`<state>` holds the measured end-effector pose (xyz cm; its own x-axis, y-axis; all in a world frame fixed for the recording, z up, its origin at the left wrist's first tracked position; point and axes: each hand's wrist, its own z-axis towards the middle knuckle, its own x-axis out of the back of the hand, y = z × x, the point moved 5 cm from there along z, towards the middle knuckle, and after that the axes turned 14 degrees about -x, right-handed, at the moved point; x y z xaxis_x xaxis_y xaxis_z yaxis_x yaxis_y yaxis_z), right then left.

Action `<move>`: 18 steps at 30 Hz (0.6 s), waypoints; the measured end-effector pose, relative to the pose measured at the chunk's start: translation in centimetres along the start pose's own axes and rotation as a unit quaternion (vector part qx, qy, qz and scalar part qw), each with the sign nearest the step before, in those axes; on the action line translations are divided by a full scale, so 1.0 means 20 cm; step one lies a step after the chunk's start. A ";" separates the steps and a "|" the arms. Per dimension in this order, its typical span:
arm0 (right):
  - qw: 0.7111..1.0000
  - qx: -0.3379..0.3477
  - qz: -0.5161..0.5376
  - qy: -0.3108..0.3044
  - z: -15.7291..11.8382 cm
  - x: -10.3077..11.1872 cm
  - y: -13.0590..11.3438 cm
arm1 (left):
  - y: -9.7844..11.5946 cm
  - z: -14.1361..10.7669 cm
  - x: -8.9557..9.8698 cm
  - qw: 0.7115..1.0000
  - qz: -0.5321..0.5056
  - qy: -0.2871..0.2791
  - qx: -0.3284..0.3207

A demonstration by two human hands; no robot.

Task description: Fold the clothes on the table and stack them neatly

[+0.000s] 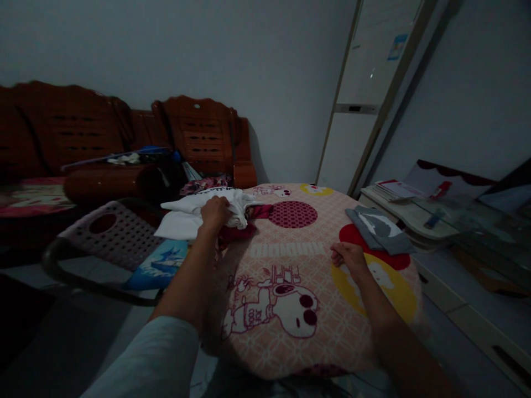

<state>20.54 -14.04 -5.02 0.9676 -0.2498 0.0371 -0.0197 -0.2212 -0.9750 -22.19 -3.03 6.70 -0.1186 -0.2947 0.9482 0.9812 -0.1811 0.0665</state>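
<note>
My left hand [215,213] is closed on a white shirt [182,221] with dark print along its far edge. The shirt lies bunched at the left side of the table and partly overhangs it. Dark red cloth [238,232] shows beneath and beside it. Over the right part of the table, my right hand [347,257] is curled in a loose fist, with nothing visible in it. Beyond that hand, a folded grey garment [377,228] with a white print rests near the table's right edge.
A pink patterned cloth with cartoon dogs covers the round table [327,320]. To the left stands a chair [108,235] with a blue printed item [160,265] on it. Wooden sofas [194,130] line the wall. A cabinet [418,218] with papers is at right.
</note>
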 end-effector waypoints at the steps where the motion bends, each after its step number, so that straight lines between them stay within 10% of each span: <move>1: 1.000 0.000 -0.001 -0.001 0.00 0.00 0.00 | 0.00 0.00 -0.01 1.000 -0.001 0.002 0.006; 11: 1.000 0.007 -0.003 -0.006 -0.04 -0.02 -0.03 | -0.03 0.02 -0.04 0.998 -0.033 0.044 0.031; 18: 1.000 0.003 0.000 0.011 0.00 -0.01 0.01 | -0.14 0.19 0.27 0.927 -0.180 0.307 0.122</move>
<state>20.32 -14.06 -5.22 0.9620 -0.2698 0.0413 -0.0186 -0.2157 -0.9763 -25.04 -0.53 12.73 -0.4356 -0.7477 0.5012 0.8577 -0.1758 0.4831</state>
